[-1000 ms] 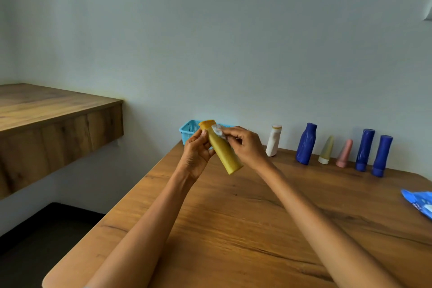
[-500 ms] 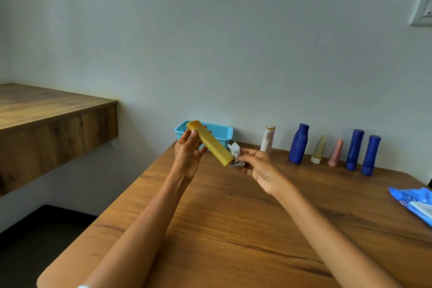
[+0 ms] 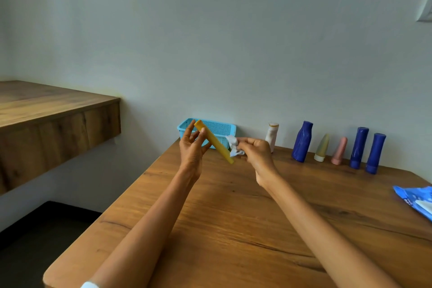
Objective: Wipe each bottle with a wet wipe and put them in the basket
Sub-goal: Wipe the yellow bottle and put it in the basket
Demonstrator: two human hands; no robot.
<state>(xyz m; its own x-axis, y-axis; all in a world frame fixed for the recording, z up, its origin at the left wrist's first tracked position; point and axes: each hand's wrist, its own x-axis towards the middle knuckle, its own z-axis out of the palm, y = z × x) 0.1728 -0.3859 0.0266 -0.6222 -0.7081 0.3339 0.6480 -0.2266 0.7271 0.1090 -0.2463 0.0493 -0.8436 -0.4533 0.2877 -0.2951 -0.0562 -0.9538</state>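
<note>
Wiping goes best rotating the slim yellow plastic bottle (image 3: 214,144) pinched by left hand (image 3: 192,150); right hand (image 3: 256,152) pinches crumpled white wet wipe (image 3: 234,147) at bottle's four o'clock end.

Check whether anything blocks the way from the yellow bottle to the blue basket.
Nothing visible does. The left hand holds the yellow bottle tilted in the air just in front of the blue basket, whose open top faces it. The right hand with the wet wipe is off to the right.
</note>
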